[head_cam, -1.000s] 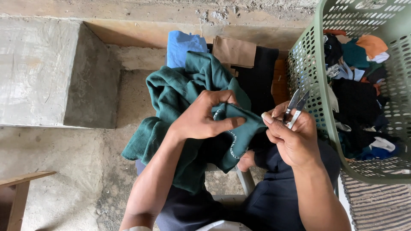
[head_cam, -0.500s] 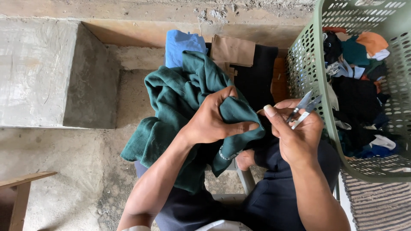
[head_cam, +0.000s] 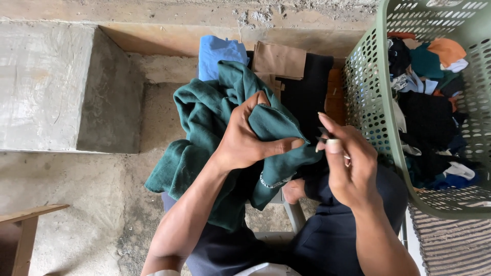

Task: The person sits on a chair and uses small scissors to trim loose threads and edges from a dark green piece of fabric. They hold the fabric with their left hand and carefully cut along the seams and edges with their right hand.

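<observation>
The left hand (head_cam: 245, 140) grips a bunched fold of the dark green garment (head_cam: 204, 138) while the right hand (head_cam: 348, 163) pinches small scissors (head_cam: 323, 135) at its edge, a trimming step needing taut fabric.

1. Left hand (head_cam: 240, 140): bare, no glove, ring or watch seen; forearm uncovered to the elbow.
2. Right hand (head_cam: 348, 163): bare, forearm uncovered likewise.
3. Trousers (head_cam: 337, 240): dark navy, plain cloth.
4. Shirt (head_cam: 266, 269): white, only an edge visible at bottom.
</observation>
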